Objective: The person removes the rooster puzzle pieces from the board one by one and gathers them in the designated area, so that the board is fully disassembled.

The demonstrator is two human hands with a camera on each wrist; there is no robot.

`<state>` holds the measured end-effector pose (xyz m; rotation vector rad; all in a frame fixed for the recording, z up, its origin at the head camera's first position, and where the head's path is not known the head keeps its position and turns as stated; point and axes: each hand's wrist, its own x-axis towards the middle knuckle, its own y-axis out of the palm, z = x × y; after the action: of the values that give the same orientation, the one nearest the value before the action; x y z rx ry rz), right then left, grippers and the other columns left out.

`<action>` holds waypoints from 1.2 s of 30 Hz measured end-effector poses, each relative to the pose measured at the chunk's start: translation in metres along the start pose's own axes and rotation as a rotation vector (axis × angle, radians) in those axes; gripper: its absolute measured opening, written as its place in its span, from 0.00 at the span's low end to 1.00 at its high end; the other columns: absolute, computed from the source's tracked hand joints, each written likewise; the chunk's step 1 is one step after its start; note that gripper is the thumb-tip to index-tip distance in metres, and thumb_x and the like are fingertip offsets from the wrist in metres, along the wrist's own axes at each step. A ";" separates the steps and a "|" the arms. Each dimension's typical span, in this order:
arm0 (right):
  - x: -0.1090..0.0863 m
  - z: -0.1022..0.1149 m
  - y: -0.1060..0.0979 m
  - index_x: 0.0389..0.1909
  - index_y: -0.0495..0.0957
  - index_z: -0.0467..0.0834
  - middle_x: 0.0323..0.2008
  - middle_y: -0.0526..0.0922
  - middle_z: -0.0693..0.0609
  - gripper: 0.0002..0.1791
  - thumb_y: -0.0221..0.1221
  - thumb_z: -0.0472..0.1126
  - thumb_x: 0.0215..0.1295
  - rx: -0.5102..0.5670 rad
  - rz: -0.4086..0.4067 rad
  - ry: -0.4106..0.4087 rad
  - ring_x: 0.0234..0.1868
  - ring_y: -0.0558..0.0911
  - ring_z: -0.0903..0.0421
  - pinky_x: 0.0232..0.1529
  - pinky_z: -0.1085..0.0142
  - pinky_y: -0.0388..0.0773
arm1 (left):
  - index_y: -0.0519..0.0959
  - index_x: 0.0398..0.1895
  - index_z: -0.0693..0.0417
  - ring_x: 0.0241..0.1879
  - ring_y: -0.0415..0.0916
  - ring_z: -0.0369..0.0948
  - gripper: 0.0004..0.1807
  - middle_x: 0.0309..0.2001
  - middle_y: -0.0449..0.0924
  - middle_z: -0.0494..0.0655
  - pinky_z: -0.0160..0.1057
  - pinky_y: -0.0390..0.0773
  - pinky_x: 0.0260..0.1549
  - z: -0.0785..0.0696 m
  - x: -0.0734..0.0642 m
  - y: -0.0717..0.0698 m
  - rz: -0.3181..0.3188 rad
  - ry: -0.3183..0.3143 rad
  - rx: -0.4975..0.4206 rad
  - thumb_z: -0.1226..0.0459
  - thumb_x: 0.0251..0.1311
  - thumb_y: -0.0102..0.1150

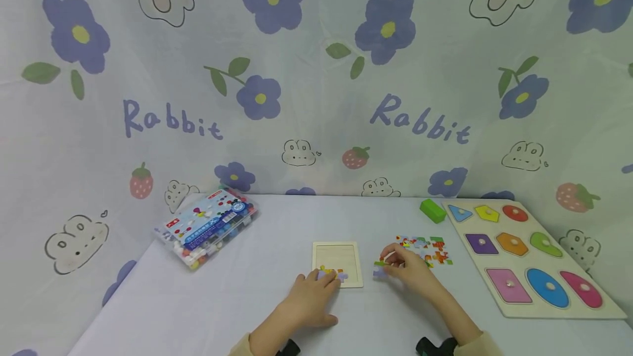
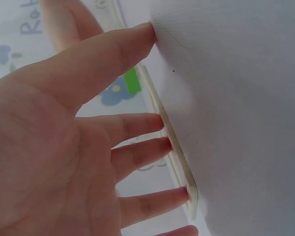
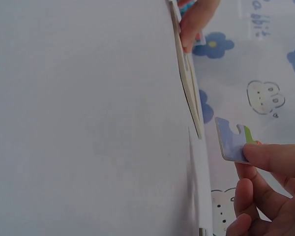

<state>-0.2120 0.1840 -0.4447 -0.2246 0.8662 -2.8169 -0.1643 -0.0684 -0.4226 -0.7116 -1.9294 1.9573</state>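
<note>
A square wooden puzzle tray (image 1: 346, 257) lies mid-table, with joined puzzle pieces (image 1: 342, 276) along its near edge. My left hand (image 1: 311, 296) rests on that near side. In the left wrist view its fairly straight fingers (image 2: 145, 156) touch the tray's edge (image 2: 179, 155), thumb apart. To the right of the tray my right hand (image 1: 409, 269) pinches a puzzle piece (image 3: 230, 141) between thumb and finger. The piece is lilac with a green part and is held up, apart from the tray. Loose puzzle pieces (image 1: 438, 251) lie just beyond the right hand, which partly hides them.
On the right lies a wooden shape board (image 1: 514, 268) with knobbed coloured shapes. A green block (image 1: 432, 210) sits near its far left corner. At the back left is a clear plastic case (image 1: 207, 227) of coloured beads. A patterned curtain (image 1: 316, 81) hangs behind the table.
</note>
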 end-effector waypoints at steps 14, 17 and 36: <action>-0.025 -0.019 -0.035 0.42 0.74 0.43 0.33 0.79 0.49 0.13 0.62 0.35 0.55 0.005 -0.054 0.114 0.34 0.75 0.57 0.32 0.68 0.72 | 0.68 0.63 0.46 0.62 0.63 0.54 0.40 0.65 0.64 0.42 0.58 0.68 0.52 0.002 0.002 0.005 0.000 0.007 -0.005 0.41 0.46 0.63; -0.028 -0.023 -0.041 0.43 0.75 0.43 0.34 0.79 0.49 0.14 0.63 0.37 0.55 -0.008 -0.077 0.150 0.35 0.76 0.57 0.33 0.67 0.72 | 0.68 0.63 0.46 0.62 0.63 0.54 0.40 0.65 0.64 0.41 0.57 0.68 0.52 0.002 0.002 0.006 -0.001 0.007 0.008 0.41 0.46 0.62; -0.034 -0.034 -0.060 0.40 0.75 0.40 0.37 0.81 0.48 0.10 0.59 0.32 0.55 -0.101 -0.076 0.181 0.38 0.77 0.56 0.35 0.64 0.72 | 0.67 0.64 0.45 0.62 0.63 0.53 0.41 0.65 0.64 0.41 0.57 0.68 0.52 0.001 0.001 0.006 -0.003 -0.007 0.008 0.40 0.46 0.63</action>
<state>-0.1940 0.2589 -0.4412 -0.0158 1.0618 -2.9008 -0.1649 -0.0684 -0.4283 -0.7003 -1.9239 1.9674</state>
